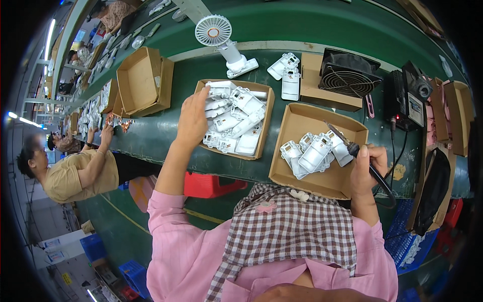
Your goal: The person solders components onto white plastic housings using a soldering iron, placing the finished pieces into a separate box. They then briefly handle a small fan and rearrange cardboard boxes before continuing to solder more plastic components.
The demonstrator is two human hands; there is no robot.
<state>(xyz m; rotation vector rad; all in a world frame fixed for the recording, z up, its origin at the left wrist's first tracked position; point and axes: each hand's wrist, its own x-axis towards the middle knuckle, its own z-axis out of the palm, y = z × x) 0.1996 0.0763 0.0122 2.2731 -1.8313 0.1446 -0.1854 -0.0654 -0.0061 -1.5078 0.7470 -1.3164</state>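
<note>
My right hand point(369, 168) is closed around the handle of a soldering iron point(363, 155). The iron's metal tip points up and left over a shallow cardboard box point(344, 119) in which several white plastic housings point(315, 152) lie loosely piled. My left hand point(192, 118) rests at the left edge of a second cardboard box point(266, 118), fingers stretched toward its far corner. That box is heaped with similar white housings point(246, 100). The left fingertips touch or nearly touch the nearest pieces; I cannot tell which.
Behind the boxes stand a small white fan point(213, 31), a black cooling fan point(349, 73) and more housings point(290, 83). A black soldering station point(406, 100) with cables sits at right. Stacked cardboard boxes point(143, 83) are at left, where a co-worker point(75, 173) works along the bench.
</note>
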